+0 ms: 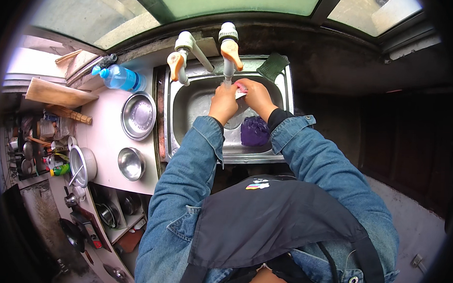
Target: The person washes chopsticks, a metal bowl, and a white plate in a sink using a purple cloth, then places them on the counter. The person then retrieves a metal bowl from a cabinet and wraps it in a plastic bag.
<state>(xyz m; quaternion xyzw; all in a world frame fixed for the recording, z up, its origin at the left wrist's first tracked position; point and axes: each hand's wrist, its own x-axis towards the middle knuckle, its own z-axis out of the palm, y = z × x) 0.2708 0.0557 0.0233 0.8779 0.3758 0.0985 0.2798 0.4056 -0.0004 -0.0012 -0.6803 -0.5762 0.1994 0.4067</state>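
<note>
Both of my hands are over a stainless steel sink (pixel 182 113), close under the running tap (pixel 228 66) with the orange lever. Between them is a small pink and white thing (pixel 241 91), partly hidden by my fingers; I cannot tell what it is. My left hand (pixel 224 101) grips its left side, right below the spout. From the right, my right hand (pixel 256 95) has its fingers closed around the other side. A wet, bunched purple cloth (pixel 255 132) lies in the basin below my right wrist. On the sink's back right corner rests a dark green scouring pad (pixel 273 66).
A second tap (pixel 180 61) stands at the back left. On the white counter (pixel 103 126) to the left are a metal basin (pixel 138 116), a metal bowl (pixel 131 164), a blue-capped bottle (pixel 124 79), a wooden board (pixel 59 93) and a deep pot (pixel 83 165). Windows line the back.
</note>
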